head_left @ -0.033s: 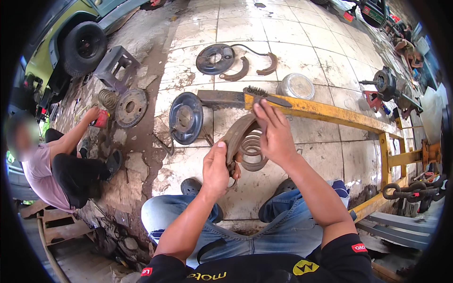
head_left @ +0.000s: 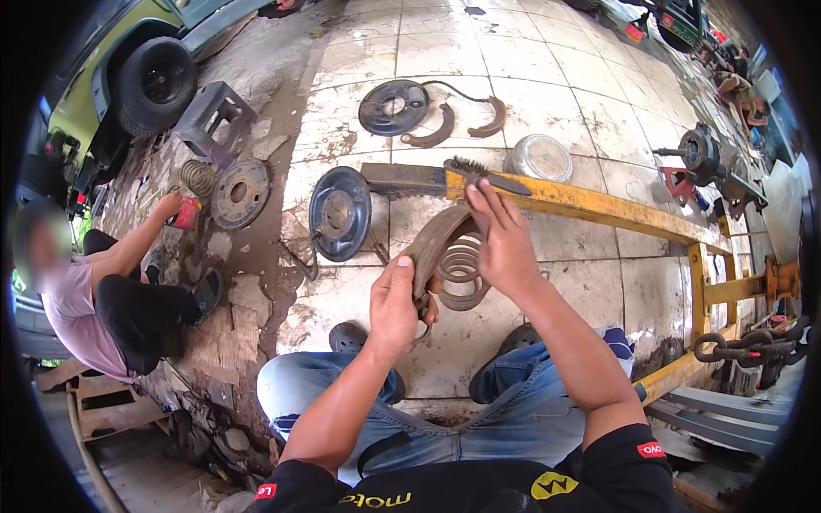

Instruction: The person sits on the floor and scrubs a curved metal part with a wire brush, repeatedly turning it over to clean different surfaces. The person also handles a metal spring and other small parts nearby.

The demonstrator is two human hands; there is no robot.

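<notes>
A curved brown brake shoe (head_left: 432, 244) is held up over the tiles in front of me. My left hand (head_left: 393, 303) grips its near end, thumb on the outer face and fingers curled underneath. At its far end, my right hand (head_left: 506, 244) holds the shoe with the fingers nearly straight; its palm side is hidden. Just beyond the right fingertips, a wire brush (head_left: 492, 178) with dark bristles lies on a yellow metal beam (head_left: 590, 205). Below the shoe, a coil spring (head_left: 462, 269) stands on the floor, partly covered by my right hand.
Dark backing plates (head_left: 339, 214) (head_left: 393, 107), two more brake shoes (head_left: 430, 128) (head_left: 489, 118) and a round silvery container (head_left: 540, 158) lie ahead. A seated person (head_left: 94, 299) at left holds a red container (head_left: 185, 212) near a rusty disc (head_left: 239, 195). A chain (head_left: 753, 342) hangs at right.
</notes>
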